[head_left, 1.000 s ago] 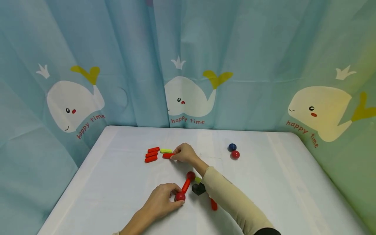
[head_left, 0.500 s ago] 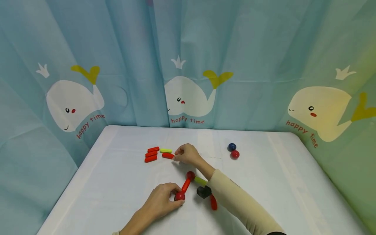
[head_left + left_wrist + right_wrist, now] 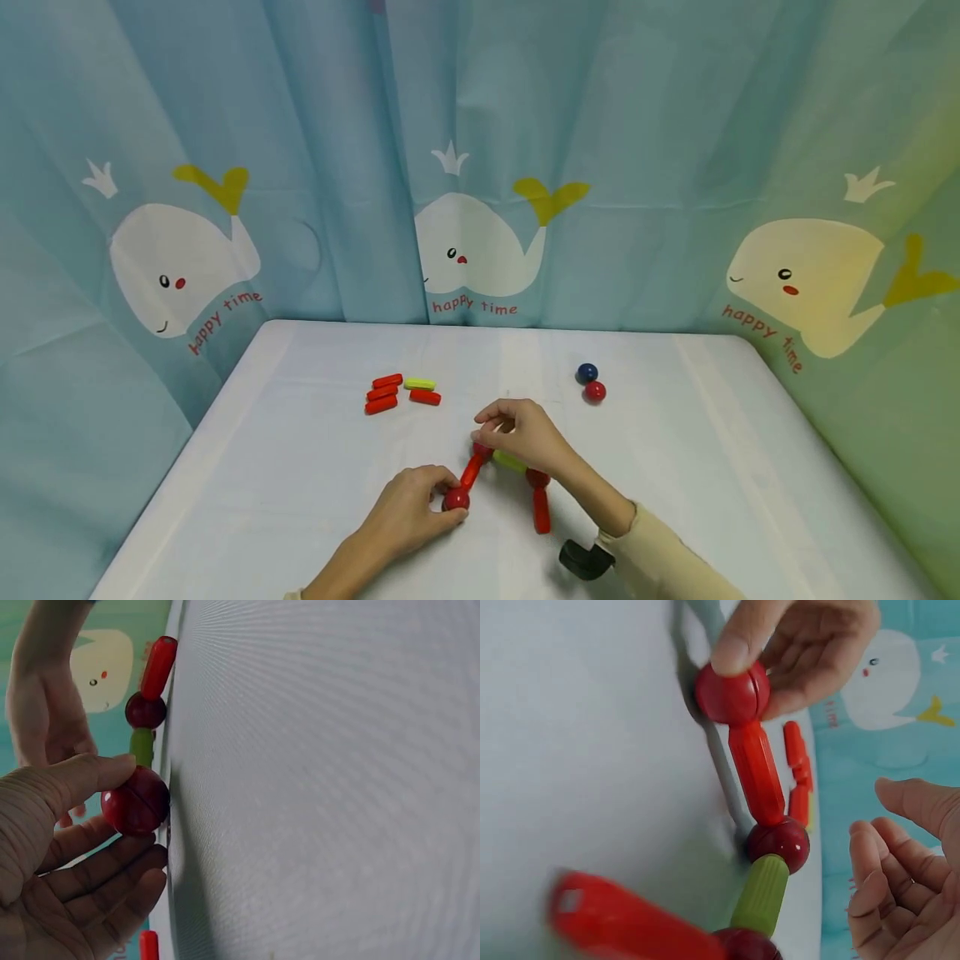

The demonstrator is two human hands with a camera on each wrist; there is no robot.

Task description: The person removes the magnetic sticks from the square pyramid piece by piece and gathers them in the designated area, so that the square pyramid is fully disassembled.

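A chain of rods and balls lies on the table. My left hand (image 3: 408, 508) pinches the red ball (image 3: 456, 499) at its near-left end between thumb and fingers. From that ball a red rod (image 3: 757, 772) runs to a second red ball (image 3: 780, 844). A green rod (image 3: 510, 461) then leads to a third red ball (image 3: 537, 478), where another red rod (image 3: 542, 510) points toward me. Over the second ball hovers my right hand (image 3: 525, 433), partly covering it in the head view. In the right wrist view its thumb and loosely bent fingers are apart, holding nothing.
Several red rods (image 3: 381, 404) and a light green rod (image 3: 420, 384) lie at the back left of the white table (image 3: 675, 467). A blue ball (image 3: 587, 373) and a loose red ball (image 3: 595, 392) sit at the back right. A whale-print curtain (image 3: 337, 125) hangs behind.
My right hand has let go of the loose red rod by the green one, and moved nearer and to the right, over the chain. The left hand keeps its hold on the end ball.
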